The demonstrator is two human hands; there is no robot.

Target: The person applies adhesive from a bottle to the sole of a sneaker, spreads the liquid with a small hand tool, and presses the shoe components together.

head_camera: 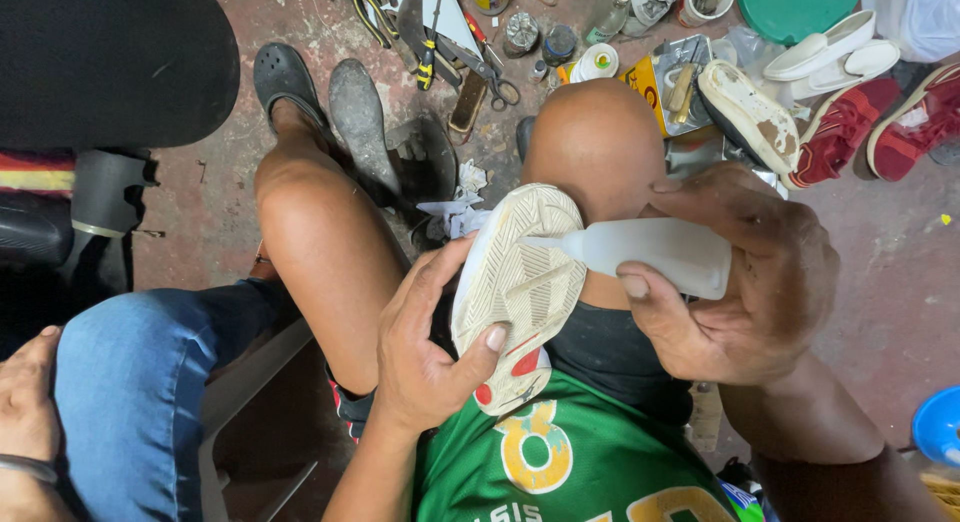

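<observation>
A small white shoe lies sole-up against my knee, its cream tread facing me and a red patch at the heel. My left hand wraps around the shoe's left edge, thumb pressed on the sole. My right hand grips a white plastic squeeze bottle held sideways. The bottle's pointed nozzle touches the upper part of the sole.
Scissors, a screwdriver, small jars and a brush lie on the reddish floor ahead. White slippers, red sandals and a loose worn sole sit at the right. Another person's jeans leg and hand are at the left.
</observation>
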